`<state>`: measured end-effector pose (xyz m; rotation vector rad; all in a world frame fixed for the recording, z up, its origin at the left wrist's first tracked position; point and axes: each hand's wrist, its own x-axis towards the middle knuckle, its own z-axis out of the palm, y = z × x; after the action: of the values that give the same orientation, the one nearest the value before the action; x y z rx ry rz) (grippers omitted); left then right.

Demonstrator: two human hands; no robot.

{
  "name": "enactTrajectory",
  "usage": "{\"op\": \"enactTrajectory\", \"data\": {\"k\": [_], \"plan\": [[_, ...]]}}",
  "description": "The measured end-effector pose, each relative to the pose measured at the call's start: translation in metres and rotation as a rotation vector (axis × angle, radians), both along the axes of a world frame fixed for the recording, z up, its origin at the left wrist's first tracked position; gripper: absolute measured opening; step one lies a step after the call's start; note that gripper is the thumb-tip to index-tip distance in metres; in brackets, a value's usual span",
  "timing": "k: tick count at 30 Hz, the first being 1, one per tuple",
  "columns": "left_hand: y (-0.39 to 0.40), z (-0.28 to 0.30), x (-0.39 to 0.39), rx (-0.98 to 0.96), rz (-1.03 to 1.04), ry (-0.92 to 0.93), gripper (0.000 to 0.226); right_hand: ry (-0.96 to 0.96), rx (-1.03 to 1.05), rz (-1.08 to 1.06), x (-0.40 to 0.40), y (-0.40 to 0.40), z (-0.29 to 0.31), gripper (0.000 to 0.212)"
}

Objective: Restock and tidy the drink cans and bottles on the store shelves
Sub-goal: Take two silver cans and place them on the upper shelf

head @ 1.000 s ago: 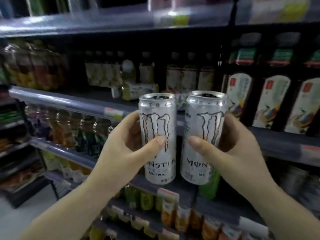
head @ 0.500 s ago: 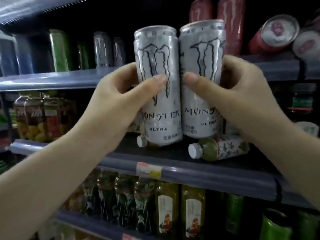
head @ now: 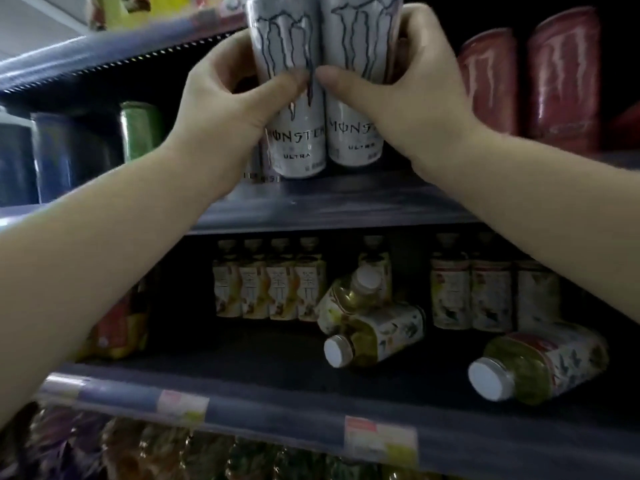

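Two white Monster Ultra cans stand side by side over the upper shelf. My left hand grips the left white can, thumb across its front. My right hand grips the right white can the same way. Both cans are upright, their bases at or just above the shelf board; whether they touch it I cannot tell. Another white can shows partly behind my left wrist. The can tops are cut off by the frame edge.
Two pink Monster cans stand to the right on the same shelf; a green can and dark blue cans stand to the left. On the shelf below, tea bottles stand in rows and three bottles lie tipped over.
Both hands carried the cans upward and forward onto the upper can shelf. The view tilted up, so the tea bottle shelf now lies lower in frame.
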<state>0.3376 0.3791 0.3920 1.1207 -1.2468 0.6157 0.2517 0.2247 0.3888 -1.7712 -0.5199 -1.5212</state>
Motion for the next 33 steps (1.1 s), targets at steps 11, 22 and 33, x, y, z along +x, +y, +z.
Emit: {"op": "enactTrajectory", "data": {"k": [11,22,33], "plan": [[0.028,0.009,0.079,-0.018,0.092,0.176,0.02,0.368,0.163,-0.033,0.076,0.038,0.012,0.072],[0.044,0.003,0.114,0.02,0.165,0.357,0.004,0.64,0.218,-0.026,0.102,0.054,0.026,0.08],[0.044,0.001,0.122,0.155,0.239,0.317,0.015,0.632,0.162,0.022,0.11,0.05,0.024,0.049]]}}
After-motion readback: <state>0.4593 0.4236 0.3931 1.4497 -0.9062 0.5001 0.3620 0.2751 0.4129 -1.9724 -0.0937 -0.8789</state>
